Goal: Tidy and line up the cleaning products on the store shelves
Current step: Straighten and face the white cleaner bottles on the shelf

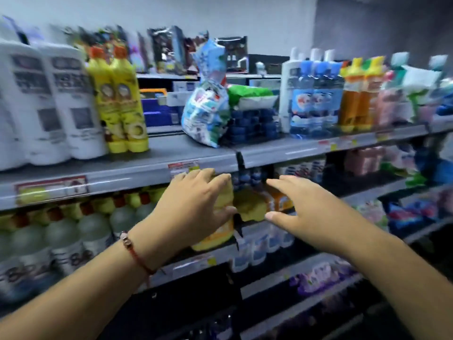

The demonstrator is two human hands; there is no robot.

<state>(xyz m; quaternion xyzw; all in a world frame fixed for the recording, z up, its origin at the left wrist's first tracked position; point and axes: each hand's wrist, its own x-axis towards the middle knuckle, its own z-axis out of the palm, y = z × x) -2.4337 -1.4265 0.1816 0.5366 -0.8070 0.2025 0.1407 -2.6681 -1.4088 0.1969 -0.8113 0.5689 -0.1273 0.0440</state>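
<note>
Gripping a yellow bottle on the second shelf with the left hand; reaching alongside with the right hand, fingers spread, holding nothing. Risking knocking neighbouring bottles over if pulling sideways. Blurring badly; labels unreadable, bottle base possibly hidden.

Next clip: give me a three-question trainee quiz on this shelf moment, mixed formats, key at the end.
1. True or false: the left hand grips a yellow pack on the second shelf.
2. Multiple choice: the right hand is A) holding a bottle, B) open and holding nothing, C) out of view.
3. Fill in: the blue-and-white bag on the top shelf leans against a stack of dark ____ packs.

Key: 1 true; 2 B; 3 blue.
</note>
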